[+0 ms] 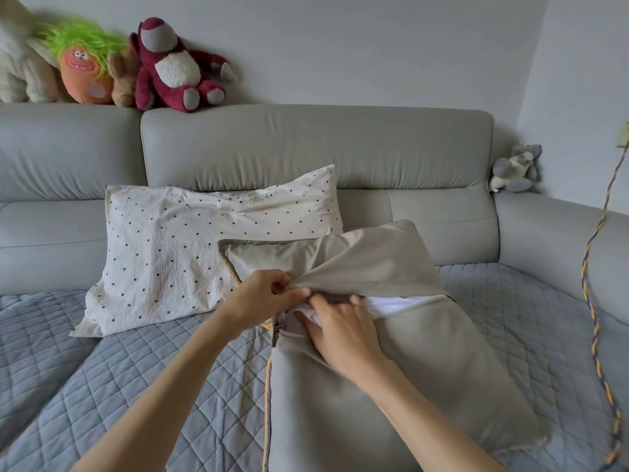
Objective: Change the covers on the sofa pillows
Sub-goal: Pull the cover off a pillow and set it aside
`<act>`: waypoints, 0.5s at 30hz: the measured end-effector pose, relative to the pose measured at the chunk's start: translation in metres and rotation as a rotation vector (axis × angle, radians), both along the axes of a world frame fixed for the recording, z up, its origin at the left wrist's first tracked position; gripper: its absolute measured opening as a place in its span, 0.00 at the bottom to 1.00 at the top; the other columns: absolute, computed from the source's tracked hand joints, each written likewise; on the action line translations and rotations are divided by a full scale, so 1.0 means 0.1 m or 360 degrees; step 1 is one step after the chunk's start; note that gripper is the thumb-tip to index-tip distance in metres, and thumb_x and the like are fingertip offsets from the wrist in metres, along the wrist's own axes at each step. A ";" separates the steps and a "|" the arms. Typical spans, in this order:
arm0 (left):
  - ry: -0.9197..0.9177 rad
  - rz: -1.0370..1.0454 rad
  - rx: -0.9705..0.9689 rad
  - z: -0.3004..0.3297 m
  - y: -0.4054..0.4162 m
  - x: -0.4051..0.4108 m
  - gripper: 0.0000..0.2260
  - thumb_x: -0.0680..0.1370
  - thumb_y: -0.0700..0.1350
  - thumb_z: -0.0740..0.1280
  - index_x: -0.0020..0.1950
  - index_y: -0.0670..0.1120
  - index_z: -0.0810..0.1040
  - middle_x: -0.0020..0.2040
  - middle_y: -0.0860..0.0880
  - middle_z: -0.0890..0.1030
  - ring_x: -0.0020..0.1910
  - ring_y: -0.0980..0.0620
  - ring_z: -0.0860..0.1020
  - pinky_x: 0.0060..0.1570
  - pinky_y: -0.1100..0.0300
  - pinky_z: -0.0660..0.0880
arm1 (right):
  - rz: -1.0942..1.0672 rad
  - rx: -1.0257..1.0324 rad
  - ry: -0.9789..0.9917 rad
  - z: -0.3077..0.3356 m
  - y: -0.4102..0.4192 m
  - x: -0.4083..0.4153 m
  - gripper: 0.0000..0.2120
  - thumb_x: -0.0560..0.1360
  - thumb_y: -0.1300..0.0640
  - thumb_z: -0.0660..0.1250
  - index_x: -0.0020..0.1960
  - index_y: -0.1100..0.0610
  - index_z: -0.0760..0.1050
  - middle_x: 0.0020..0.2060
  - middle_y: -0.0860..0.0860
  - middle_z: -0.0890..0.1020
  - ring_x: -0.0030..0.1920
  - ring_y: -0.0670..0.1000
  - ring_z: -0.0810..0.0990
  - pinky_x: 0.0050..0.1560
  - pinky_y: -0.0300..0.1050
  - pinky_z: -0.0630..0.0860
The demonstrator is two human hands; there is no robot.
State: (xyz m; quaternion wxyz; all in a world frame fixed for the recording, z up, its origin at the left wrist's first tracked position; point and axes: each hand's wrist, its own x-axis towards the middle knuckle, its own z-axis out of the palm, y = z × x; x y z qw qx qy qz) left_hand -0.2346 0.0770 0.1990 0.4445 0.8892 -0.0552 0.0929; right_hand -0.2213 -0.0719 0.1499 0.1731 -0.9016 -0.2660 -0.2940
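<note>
A beige pillow cover (442, 376) with orange piping lies on the sofa seat in front of me, its zipper opening gaping. My left hand (262, 294) pinches the upper edge of the opening and lifts that flap. My right hand (340, 332) reaches into the gap, its fingers on the white inner pillow (391, 304) that shows inside. The dark zipper pull (275, 330) hangs at the left end of the opening. A second pillow in a white cover with dark dots (177, 250) leans against the backrest to the left.
The grey sofa (306, 148) carries a blue quilted throw (102, 386) on its seat. Plush toys (170, 66) sit on top of the backrest, a small grey one (515, 168) in the right corner. A braided yellow-blue cord (594, 318) hangs at the right.
</note>
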 end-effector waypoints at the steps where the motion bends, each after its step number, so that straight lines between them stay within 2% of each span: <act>1: -0.0094 0.0134 0.0129 -0.03 -0.03 0.01 0.12 0.74 0.51 0.69 0.35 0.46 0.75 0.30 0.49 0.75 0.31 0.52 0.72 0.34 0.60 0.67 | -0.0009 0.0017 -0.0049 -0.01 0.00 -0.03 0.11 0.71 0.47 0.57 0.38 0.51 0.74 0.22 0.51 0.78 0.25 0.53 0.77 0.38 0.43 0.61; 3: -0.0264 0.0416 0.0322 -0.10 -0.11 0.02 0.16 0.76 0.56 0.65 0.33 0.48 0.70 0.29 0.51 0.73 0.33 0.48 0.73 0.32 0.58 0.65 | -0.0016 0.0056 -0.0226 0.00 -0.03 -0.08 0.11 0.70 0.49 0.57 0.32 0.52 0.71 0.18 0.50 0.74 0.21 0.53 0.72 0.33 0.43 0.54; 5: -0.0362 0.0608 0.0371 -0.16 -0.20 0.02 0.17 0.77 0.58 0.62 0.34 0.49 0.68 0.33 0.49 0.76 0.40 0.42 0.76 0.35 0.56 0.66 | 0.0016 0.0091 -0.0335 0.06 -0.09 -0.16 0.13 0.71 0.50 0.57 0.29 0.54 0.67 0.16 0.50 0.70 0.20 0.53 0.68 0.35 0.43 0.47; 9: -0.0455 0.0838 0.0457 -0.23 -0.25 0.07 0.18 0.79 0.58 0.57 0.45 0.43 0.72 0.44 0.41 0.81 0.44 0.38 0.77 0.37 0.54 0.67 | 0.0102 0.0047 -0.0278 0.07 -0.20 -0.29 0.16 0.73 0.48 0.57 0.29 0.54 0.66 0.16 0.51 0.67 0.19 0.55 0.65 0.31 0.40 0.51; 11: -0.0373 0.0883 0.0493 -0.23 -0.22 0.12 0.20 0.79 0.58 0.57 0.50 0.41 0.74 0.48 0.40 0.81 0.47 0.38 0.77 0.38 0.53 0.67 | 0.0169 0.0076 -0.0220 0.05 -0.26 -0.35 0.16 0.74 0.48 0.57 0.30 0.53 0.61 0.16 0.50 0.61 0.19 0.54 0.60 0.28 0.38 0.51; 13: -0.0303 0.0916 0.0538 -0.24 -0.16 0.19 0.21 0.79 0.58 0.57 0.53 0.41 0.75 0.49 0.39 0.80 0.49 0.37 0.77 0.39 0.53 0.68 | 0.0242 0.0125 -0.0186 0.05 -0.33 -0.42 0.16 0.74 0.49 0.57 0.32 0.52 0.57 0.20 0.47 0.55 0.21 0.52 0.56 0.26 0.37 0.51; 15: -0.0253 0.0924 0.0549 -0.25 -0.06 0.25 0.21 0.79 0.58 0.57 0.52 0.41 0.75 0.49 0.40 0.81 0.48 0.38 0.78 0.39 0.53 0.69 | 0.0263 0.0098 -0.0201 0.05 -0.40 -0.50 0.15 0.74 0.49 0.57 0.33 0.51 0.57 0.22 0.45 0.53 0.21 0.51 0.55 0.26 0.38 0.51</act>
